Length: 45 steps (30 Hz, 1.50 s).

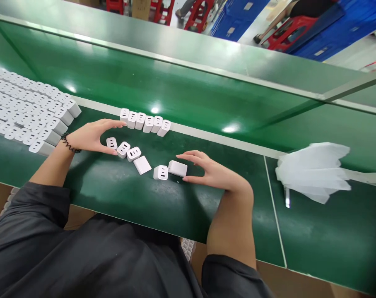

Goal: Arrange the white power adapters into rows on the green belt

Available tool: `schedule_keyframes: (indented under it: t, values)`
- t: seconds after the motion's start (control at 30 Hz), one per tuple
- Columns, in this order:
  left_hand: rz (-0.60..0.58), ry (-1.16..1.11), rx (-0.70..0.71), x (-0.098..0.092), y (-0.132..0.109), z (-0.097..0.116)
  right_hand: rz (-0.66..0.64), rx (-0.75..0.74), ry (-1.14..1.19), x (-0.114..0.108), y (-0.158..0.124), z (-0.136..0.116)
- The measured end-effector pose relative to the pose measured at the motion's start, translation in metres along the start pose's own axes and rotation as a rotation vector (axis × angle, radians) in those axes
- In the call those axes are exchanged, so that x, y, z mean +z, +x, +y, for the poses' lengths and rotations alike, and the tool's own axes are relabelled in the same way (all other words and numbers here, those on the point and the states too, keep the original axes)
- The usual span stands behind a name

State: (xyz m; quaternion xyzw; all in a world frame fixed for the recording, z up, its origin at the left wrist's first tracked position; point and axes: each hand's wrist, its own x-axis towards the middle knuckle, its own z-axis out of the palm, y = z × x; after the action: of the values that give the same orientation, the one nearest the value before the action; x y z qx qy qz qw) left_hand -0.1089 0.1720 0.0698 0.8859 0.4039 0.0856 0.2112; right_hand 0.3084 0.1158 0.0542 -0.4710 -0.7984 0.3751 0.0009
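Note:
My left hand (pixel 90 135) is open, thumb and fingers spread on either side of a white USB charger (pixel 111 143). Its fingertips reach the left end of a row of upright white chargers (pixel 140 120); whether they touch is unclear. Two more standing chargers (pixel 124 149) and one lying flat (pixel 142 164) continue to the right of the thumb. My right hand (pixel 208 167) is also open, its thumb and fingers apart beside a white charger (pixel 177 168) lying on its side. Left of that one, another charger (pixel 161 172) shows its ports.
Many white chargers (pixel 26 107) stand packed together on the green bench (pixel 119 190) at the left. A fanned stack of thin white sheets (pixel 312 171) lies at the right. A green panel runs behind; red stools and blue crates stand beyond, with people's legs partly visible.

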Motion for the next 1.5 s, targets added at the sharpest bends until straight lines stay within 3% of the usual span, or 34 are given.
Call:
schedule_keyframes:
  t: [0.2,0.33,0.47,0.7,0.8,0.9,1.0,1.1,1.2,1.33,1.43,1.5]
  values:
    - [-0.221,-0.016,-0.032,0.009,0.002,-0.003,0.172,-0.026,-0.239,0.041,0.015,-0.022]
    - [-0.242,0.016,-0.035,0.018,0.006,-0.006,0.188,-0.115,-0.073,0.035,0.006,-0.020]
    - [-0.259,-0.010,0.052,0.021,0.007,-0.003,0.131,-0.249,0.086,0.031,0.000,-0.024]
    - [-0.105,0.023,0.195,0.041,0.014,0.010,0.090,-0.264,0.064,0.038,0.004,-0.030]
    - [-0.007,0.067,0.254,0.051,0.018,0.011,0.231,-0.198,-0.029,0.042,0.007,-0.048]
    - [0.069,0.098,0.296,0.059,0.019,0.011,0.381,-0.049,-0.228,0.055,0.026,-0.081]
    - [0.096,0.109,0.302,0.061,0.020,0.011,0.316,0.064,-0.417,0.068,0.053,-0.112]
    - [0.081,0.108,0.274,0.061,0.020,0.008,0.233,0.096,-0.477,0.070,0.069,-0.124]
    - [0.048,0.099,0.247,0.058,0.019,0.007,0.244,0.011,-0.330,0.062,0.063,-0.116]
    - [0.021,0.084,0.234,0.055,0.019,0.009,0.224,-0.215,-0.107,0.054,0.039,-0.090]
    - [0.005,0.070,0.235,0.057,0.020,0.015,0.183,-0.349,-0.084,0.054,0.024,-0.069]
    - [0.003,0.069,0.250,0.060,0.020,0.021,0.208,-0.352,-0.090,0.053,0.016,-0.057]
